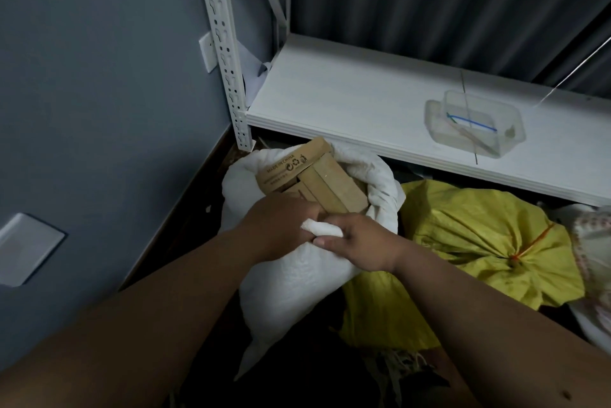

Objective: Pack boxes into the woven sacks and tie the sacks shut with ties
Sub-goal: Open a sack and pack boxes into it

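One yellow sack (479,235) at about three o'clock is already tied shut with an orange tie (529,244), so part of the work is judged done. The white sack (297,278), at the centre of the view, is still open — a cardboard box (314,176) is seen sticking out of its mouth toward eleven o'clock, its long axis running from five to eleven. A fold of the sack's rim is pinched by the left hand (281,225) and the right hand (357,245), fingers curled round it. Gathering and tying remain; spare ties are kept in a clear tub (476,125) on the shelf (330,90) at two o'clock.
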